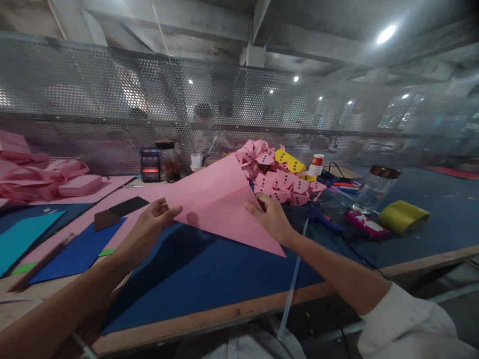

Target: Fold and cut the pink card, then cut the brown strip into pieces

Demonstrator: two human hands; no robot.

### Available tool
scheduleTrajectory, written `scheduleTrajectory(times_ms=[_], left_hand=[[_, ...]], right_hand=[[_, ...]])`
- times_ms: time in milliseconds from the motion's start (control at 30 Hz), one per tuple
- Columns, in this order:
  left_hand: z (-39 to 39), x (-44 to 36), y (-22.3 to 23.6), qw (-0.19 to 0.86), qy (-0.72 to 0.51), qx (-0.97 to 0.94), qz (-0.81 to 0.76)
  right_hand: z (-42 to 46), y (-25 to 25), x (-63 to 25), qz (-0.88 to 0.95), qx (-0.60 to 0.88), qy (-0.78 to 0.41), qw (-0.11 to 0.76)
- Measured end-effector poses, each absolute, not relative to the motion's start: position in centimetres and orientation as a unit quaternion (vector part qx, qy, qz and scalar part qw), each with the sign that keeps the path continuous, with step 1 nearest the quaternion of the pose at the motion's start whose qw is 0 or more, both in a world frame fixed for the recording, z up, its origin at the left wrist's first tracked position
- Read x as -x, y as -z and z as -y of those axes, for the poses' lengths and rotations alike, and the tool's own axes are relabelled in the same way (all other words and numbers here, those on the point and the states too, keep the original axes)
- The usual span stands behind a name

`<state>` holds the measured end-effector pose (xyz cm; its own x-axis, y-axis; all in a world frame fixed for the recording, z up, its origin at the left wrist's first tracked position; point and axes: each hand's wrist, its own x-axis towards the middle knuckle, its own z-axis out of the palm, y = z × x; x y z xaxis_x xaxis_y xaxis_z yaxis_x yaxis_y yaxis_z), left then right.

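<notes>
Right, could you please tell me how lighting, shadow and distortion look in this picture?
Head view: a white ceiling lamp glares at upper right; head view: a dark shadow falls across the dark-blue tabletop beneath the large pink paper sheet; head view: the clear cylindrical jar with a brown lid leans rightward, perhaps from wide-angle stretch.

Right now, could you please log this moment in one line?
left hand: holds pink sheet; right hand: holds sheet; sheet: above table
</notes>
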<state>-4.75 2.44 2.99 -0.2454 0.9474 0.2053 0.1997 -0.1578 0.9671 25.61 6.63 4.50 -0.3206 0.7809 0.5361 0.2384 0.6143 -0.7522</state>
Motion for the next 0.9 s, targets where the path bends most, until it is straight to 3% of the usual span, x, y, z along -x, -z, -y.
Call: scheduleTrajectory(times_ms=[133,900], left_hand=[[-2.5,4.9,-2.8,0.427,-0.517,-0.534,-0.515],[-1.8,5.0,-3.8,0.404,-0.52,-0.561,-0.502]], right_hand=[[-6.6,-4.4,-25.6,0.76,0.34,-0.282,0.477],[-8.0,-6.2,-25.1,0.759,0.301,-0.28,0.505]])
